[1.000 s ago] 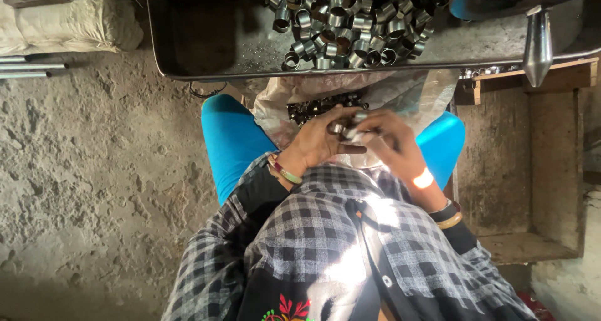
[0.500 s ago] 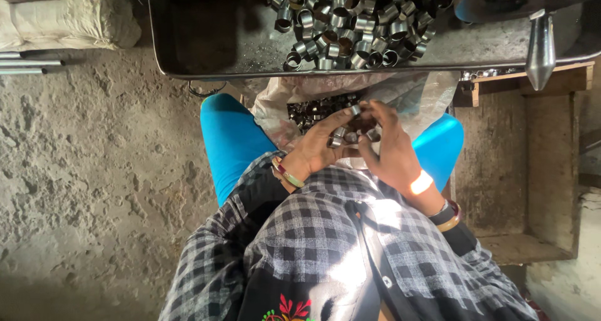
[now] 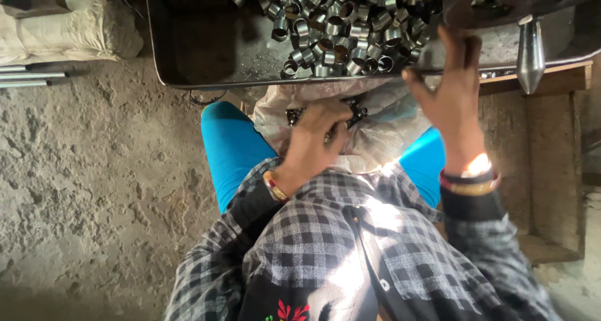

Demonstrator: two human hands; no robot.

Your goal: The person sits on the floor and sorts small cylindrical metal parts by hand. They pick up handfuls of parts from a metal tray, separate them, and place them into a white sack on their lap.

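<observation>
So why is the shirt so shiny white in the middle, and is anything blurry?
Head view: sunlight glares on the checked shirt and on the bangle of the right hand, washing them out; the tray lies in shade, its metal rings catching small glints; the left hand looks slightly soft.

Harsh sunlight glare (chest), dim floor

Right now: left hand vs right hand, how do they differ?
The left hand is low over the lap, curled on dark metal pieces on a plastic bag; the right hand is raised to the metal tray edge, fingers spread, near the pile of metal rings. Whether the right holds anything is unclear. Both wrists wear bangles above checked sleeves.
</observation>
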